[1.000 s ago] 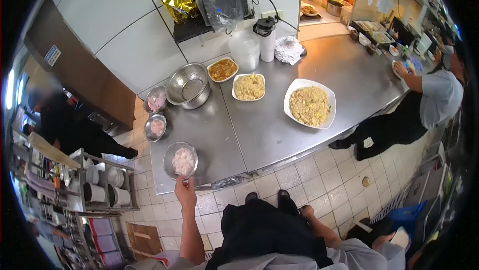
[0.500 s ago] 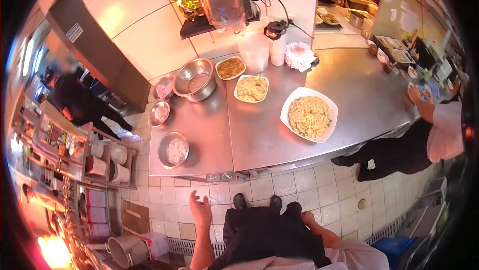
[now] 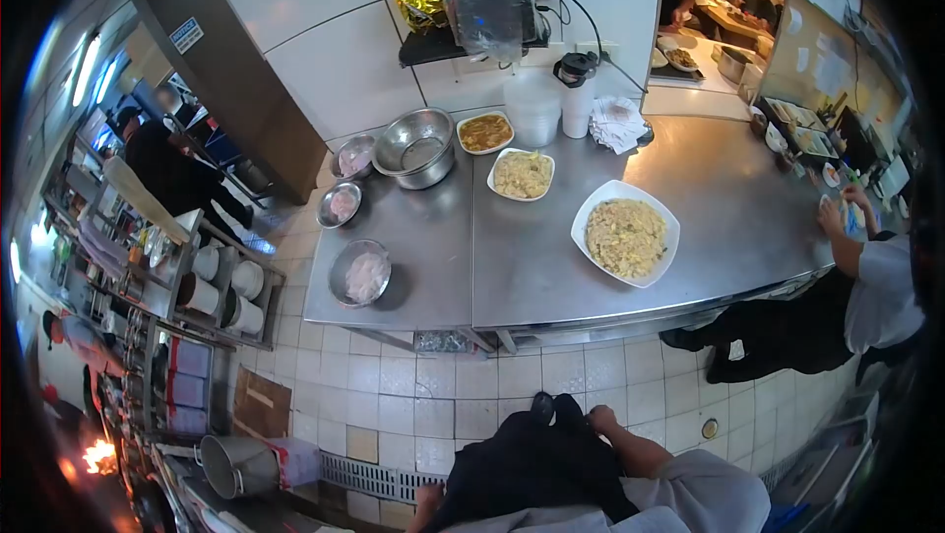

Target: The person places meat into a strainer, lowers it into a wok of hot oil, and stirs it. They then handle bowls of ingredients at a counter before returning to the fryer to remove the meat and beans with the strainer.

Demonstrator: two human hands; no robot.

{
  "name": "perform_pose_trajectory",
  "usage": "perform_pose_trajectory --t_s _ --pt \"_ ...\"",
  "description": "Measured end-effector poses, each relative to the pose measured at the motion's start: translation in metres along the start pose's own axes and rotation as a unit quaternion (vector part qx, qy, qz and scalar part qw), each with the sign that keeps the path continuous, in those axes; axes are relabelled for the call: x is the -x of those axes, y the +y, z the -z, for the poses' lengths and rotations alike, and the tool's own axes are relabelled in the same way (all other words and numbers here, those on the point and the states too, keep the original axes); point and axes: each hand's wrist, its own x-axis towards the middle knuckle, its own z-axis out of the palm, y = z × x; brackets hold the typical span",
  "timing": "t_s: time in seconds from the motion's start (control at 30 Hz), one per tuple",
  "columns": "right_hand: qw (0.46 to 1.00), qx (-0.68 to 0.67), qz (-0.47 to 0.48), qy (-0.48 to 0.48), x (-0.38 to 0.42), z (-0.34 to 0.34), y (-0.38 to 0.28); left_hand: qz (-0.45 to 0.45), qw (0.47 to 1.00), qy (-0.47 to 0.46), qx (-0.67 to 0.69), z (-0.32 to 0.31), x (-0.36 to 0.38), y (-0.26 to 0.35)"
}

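Note:
My left hand [image 3: 426,503] hangs low by my left hip at the bottom edge, its fingers hidden. My right hand [image 3: 602,419] is beside my right thigh, fingers curled in; whether anything is inside cannot be seen. Both hands are apart from the steel counter [image 3: 532,267] in front of me. On it, nearest me, stands a large white bowl of fried rice [image 3: 626,238]. Behind that are a smaller bowl of fried rice [image 3: 522,175] and a dish of brown saucy food [image 3: 485,133]. A metal bowl of pale pieces [image 3: 361,274] sits at the left.
More metal bowls [image 3: 413,149] stand at the back left, near a cup stack [image 3: 532,108] and a white bottle [image 3: 578,100]. A co-worker [image 3: 876,287] works at the counter's right end. Another person [image 3: 162,164] is at the left doorway. Flames [image 3: 99,456] burn lower left, near a pot [image 3: 236,466].
My left hand has dropped from in front of me, fingers spread, down to my hip. The view has shifted, so my feet appear closer together and farther right. The bowls stay put.

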Motion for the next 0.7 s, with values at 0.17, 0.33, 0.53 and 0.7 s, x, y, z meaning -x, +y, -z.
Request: perform_pose_trajectory --t_s 0.17,0.33,0.53,0.7 --pt "0.999 -0.012 0.024 -0.039 0.003 0.026 -0.044 0.137 0.974 0.032 0.179 -0.115 0.004 -0.086" --pt "0.997 -0.010 0.022 -0.079 0.011 0.026 -0.060 0.223 0.920 0.132 0.295 -0.129 0.046 -0.048" --pt "0.992 -0.015 -0.026 -0.125 0.050 0.054 -0.086 0.204 0.863 0.102 0.450 -0.145 0.069 -0.030" --pt "0.994 0.008 -0.021 -0.103 0.066 0.021 -0.033 0.242 0.828 0.027 0.505 -0.160 0.080 -0.036"
